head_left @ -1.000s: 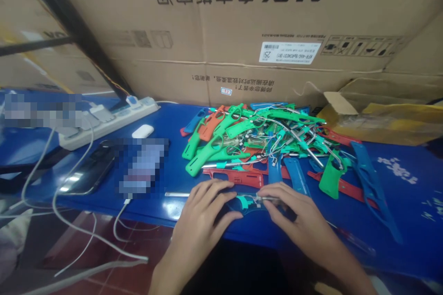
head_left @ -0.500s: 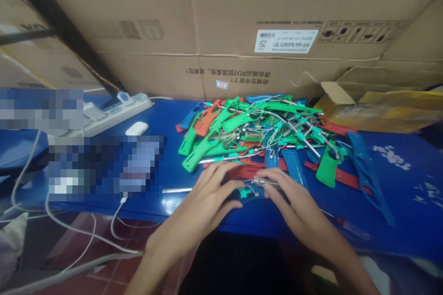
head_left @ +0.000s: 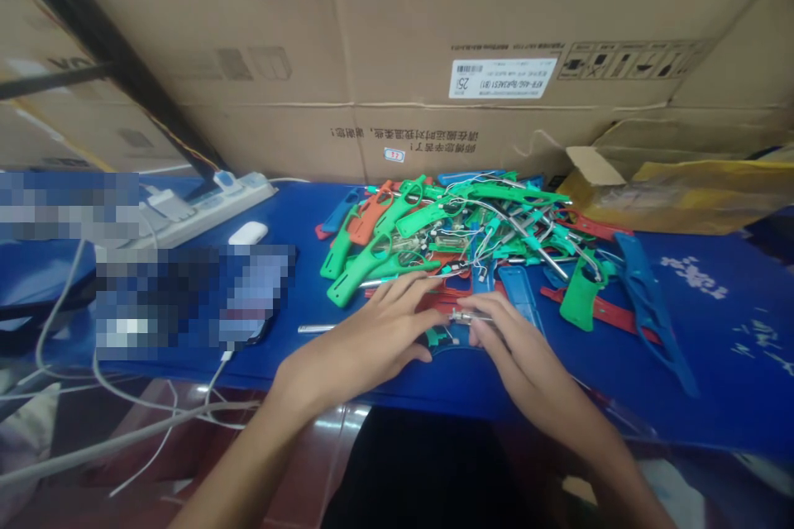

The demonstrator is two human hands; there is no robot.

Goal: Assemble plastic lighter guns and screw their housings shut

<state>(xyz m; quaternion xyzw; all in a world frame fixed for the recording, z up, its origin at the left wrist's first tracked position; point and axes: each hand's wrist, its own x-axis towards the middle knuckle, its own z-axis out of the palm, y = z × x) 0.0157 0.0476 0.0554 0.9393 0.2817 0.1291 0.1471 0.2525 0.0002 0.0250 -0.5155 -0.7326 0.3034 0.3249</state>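
Brown cardboard makes up the big box [head_left: 298, 33] standing behind the blue tabletop [head_left: 738, 273]. On this tabletop, a wide pile [head_left: 434, 235] of green, red, orange and blue plastic shells, metal tubes and white wires spreads just beyond the hands. Right of the pile sits a smaller box [head_left: 700, 198] with yellow tape; well to the left lies a white power strip [head_left: 204, 211].

The left hand [head_left: 388, 322] curves low over the near edge, fingers bent; whether it grips anything, I cannot tell. The right hand [head_left: 512, 339] is narrowed, thumb and fingers pinching a small part. Below both hands lies a blue shell [head_left: 460, 345], partly hidden. One metal tube [head_left: 315, 328] pokes out left of the left hand. Smallest is the pinched clear part [head_left: 462, 316], between the hands.
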